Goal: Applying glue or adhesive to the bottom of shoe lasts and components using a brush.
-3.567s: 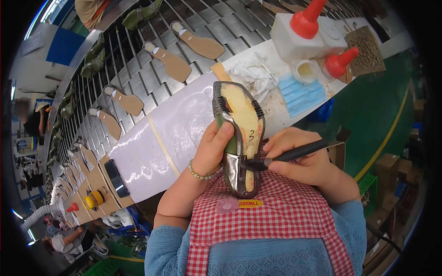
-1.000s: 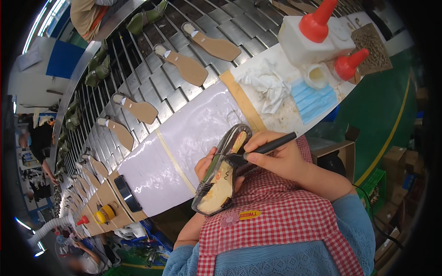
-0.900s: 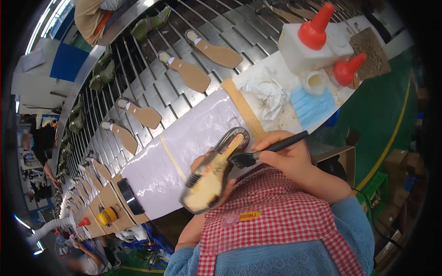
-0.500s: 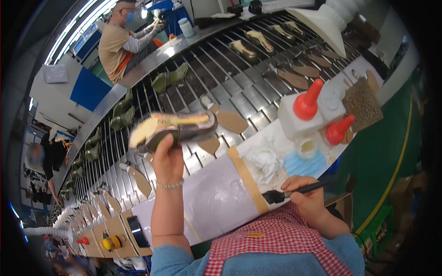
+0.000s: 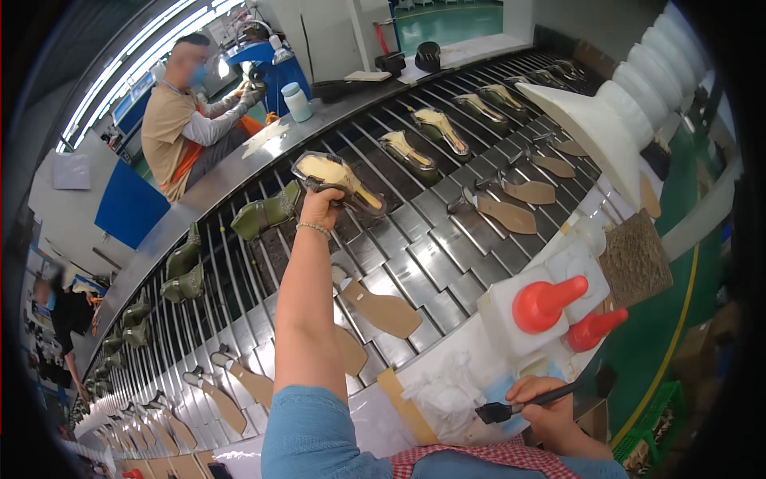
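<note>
Currently, the left hand (image 5: 321, 209) is closed on the near edge of the shoe (image 5: 327, 172), which is held sole up over the conveyor (image 5: 415, 227), left of centre in the upper half of the frame. From this hand, the shoe lies toward the top of the frame; its long axis is slanted from the broad toe at upper left to the narrow heel at lower right. Whether the shoe is borne by the rods or held just above them cannot be told. The right hand (image 5: 549, 409), at lower right, is well apart from the shoe and is clamped on the black brush (image 5: 496, 412), whose bristles are pointed left over a white cloth (image 5: 447, 397). Just left of the shoe, green footwear (image 5: 267, 211) is placed on the rods; to its right, a row of sole-up shoes (image 5: 437, 130) is carried. Below, a tan insole (image 5: 383, 307) is positioned; at right, a red-capped bottle (image 5: 515, 303) is stood. A co-worker (image 5: 171, 120) is seated at upper left.
</note>
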`<state>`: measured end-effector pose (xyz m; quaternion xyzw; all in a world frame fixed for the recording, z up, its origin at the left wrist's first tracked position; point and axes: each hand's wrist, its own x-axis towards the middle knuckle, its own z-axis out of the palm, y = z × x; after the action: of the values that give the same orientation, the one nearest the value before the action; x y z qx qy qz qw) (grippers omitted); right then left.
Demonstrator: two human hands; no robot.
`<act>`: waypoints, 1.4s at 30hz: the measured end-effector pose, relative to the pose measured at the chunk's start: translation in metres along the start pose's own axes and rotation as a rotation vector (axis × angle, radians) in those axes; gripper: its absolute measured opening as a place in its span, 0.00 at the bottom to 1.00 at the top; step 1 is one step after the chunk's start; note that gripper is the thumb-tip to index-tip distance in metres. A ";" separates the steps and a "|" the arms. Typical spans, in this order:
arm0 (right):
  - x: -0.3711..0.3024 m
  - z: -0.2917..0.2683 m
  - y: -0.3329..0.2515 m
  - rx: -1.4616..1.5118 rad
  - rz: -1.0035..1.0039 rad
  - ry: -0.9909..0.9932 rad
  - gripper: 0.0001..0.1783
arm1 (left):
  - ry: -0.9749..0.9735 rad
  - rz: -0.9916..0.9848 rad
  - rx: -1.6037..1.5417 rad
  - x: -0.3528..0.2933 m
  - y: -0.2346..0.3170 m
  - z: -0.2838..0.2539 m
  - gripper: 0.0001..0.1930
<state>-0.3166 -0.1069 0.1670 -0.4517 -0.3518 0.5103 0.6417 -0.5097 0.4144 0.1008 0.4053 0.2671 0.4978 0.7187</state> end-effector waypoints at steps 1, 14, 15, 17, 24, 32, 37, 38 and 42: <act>0.003 -0.002 0.003 -0.011 -0.017 0.014 0.10 | 0.091 -0.017 0.009 0.010 -0.010 -0.001 0.28; 0.031 0.033 0.005 -0.060 0.034 0.106 0.14 | 0.569 0.254 2.330 0.007 0.071 -0.126 0.39; 0.030 0.031 0.003 -0.055 0.083 0.094 0.14 | 0.441 0.013 2.356 0.002 0.085 -0.102 0.40; 0.029 0.030 0.002 -0.042 0.087 0.064 0.13 | 0.384 -0.143 2.291 -0.008 0.099 -0.091 0.40; 0.006 0.042 -0.013 0.028 0.136 0.034 0.12 | 0.391 -0.082 2.180 -0.045 0.080 -0.134 0.32; -0.029 0.007 -0.038 -0.386 -0.022 0.233 0.10 | 0.119 0.226 0.077 -0.224 0.152 -0.094 0.25; -0.028 -0.016 -0.063 -0.954 -0.206 0.344 0.12 | -0.010 0.169 -0.325 -0.345 0.166 -0.069 0.26; -0.028 -0.018 -0.064 -1.067 -0.221 0.345 0.12 | 0.003 0.147 -0.327 -0.365 0.160 -0.069 0.26; -0.017 -0.025 -0.050 -1.216 -0.112 0.309 0.11 | 0.130 0.071 -0.105 -0.435 0.136 -0.049 0.27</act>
<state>-0.2812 -0.1325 0.2061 -0.7850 -0.5056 0.1134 0.3394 -0.7735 0.0480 0.1818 0.3429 0.2723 0.5614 0.7021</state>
